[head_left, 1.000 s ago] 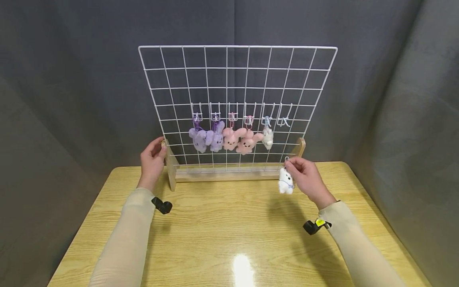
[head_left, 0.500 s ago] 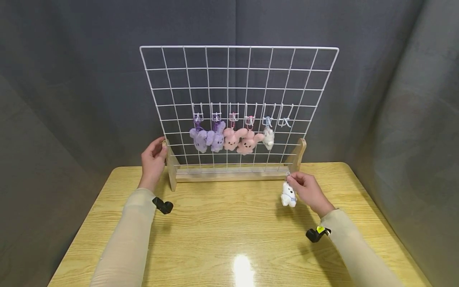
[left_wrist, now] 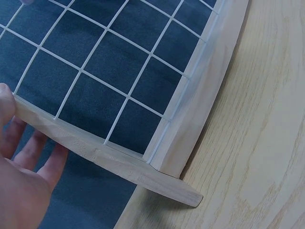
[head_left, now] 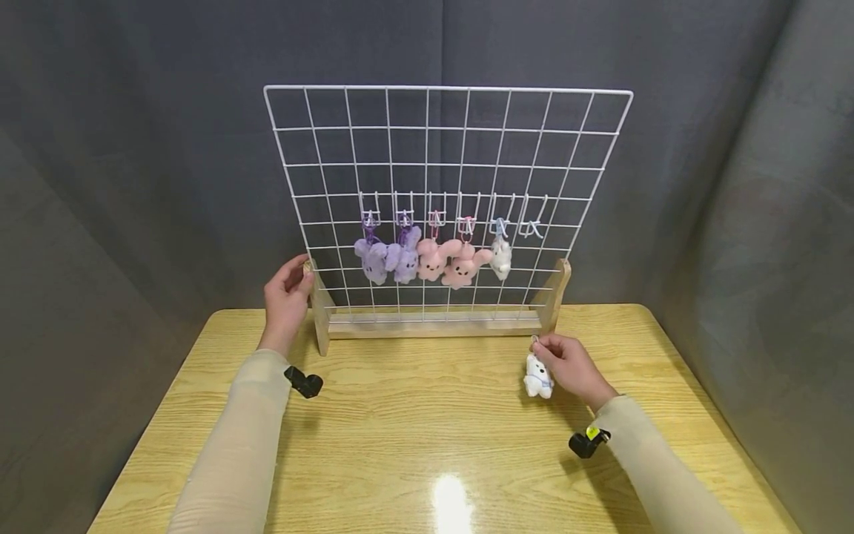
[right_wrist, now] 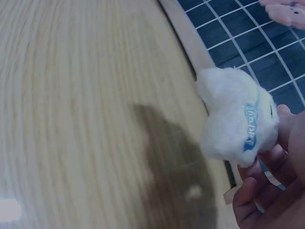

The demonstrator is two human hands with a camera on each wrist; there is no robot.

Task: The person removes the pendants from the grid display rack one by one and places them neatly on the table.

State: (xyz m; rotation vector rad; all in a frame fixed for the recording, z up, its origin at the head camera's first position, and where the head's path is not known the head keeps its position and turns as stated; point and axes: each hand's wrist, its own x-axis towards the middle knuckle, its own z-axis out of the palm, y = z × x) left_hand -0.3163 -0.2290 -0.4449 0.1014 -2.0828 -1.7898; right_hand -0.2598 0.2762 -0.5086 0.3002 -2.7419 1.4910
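Observation:
At the rack's left end, my left hand [head_left: 285, 304] grips the wooden side post [left_wrist: 90, 148], with the thumb in front and fingers behind it. My right hand [head_left: 574, 369] pinches the ring at the top of a white plush dog keychain [head_left: 537, 377]. The plush hangs just above the table in front of the rack's right foot. Its blue neck band with lettering shows in the right wrist view, where the white plush body [right_wrist: 231, 114] covers part of the fingers. Behind stands the white wire grid rack [head_left: 447, 88] on a wooden base [head_left: 434, 328].
On the grid's hooks hang two purple plush keychains [head_left: 372, 264], two pink ones [head_left: 460, 270] and a white one [head_left: 500, 259]. The rightmost hook [head_left: 531, 228] carries no plush. A wood-grain table [head_left: 400, 415] lies below, and grey curtains [head_left: 133, 148] surround it.
My right hand has come down from beside the rack's lower right corner towards the table, with the white plush dog keychain. My left hand keeps its hold on the side post.

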